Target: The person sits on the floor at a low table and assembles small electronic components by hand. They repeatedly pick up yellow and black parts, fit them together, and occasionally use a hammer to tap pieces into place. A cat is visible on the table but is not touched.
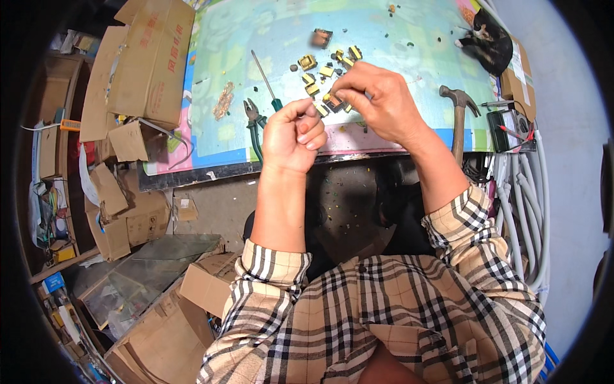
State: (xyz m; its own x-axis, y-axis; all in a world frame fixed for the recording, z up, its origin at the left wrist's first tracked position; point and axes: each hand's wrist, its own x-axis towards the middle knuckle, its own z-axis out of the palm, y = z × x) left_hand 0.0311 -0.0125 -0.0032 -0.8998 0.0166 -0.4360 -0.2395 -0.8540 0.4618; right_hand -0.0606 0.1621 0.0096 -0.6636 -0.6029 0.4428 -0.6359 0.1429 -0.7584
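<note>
My right hand point(384, 102) is closed, thumb and fingertips pinched at a small transformer coil point(332, 101) with copper-brown winding. Just left of it, my left hand point(295, 136) has its fingers curled in and thumb near the index finger; whatever they may hold is too fine to make out. Several small yellow-and-black transformers point(307, 62) and dark core bits lie on the mat beyond both hands. A blurred copper-brown coil point(321, 38) sits farther off. Beside my left hand are green-handled pliers point(252, 118) and a screwdriver point(265, 78) with a green handle.
The colourful mat point(236, 141) covers the table. A hammer point(457, 115) rests at the right, near a meter with leads point(505, 130). A black-and-white cat point(491, 45) lies at the far right. Copper wire scraps point(224, 101) and a cardboard box point(150, 64) are at the left.
</note>
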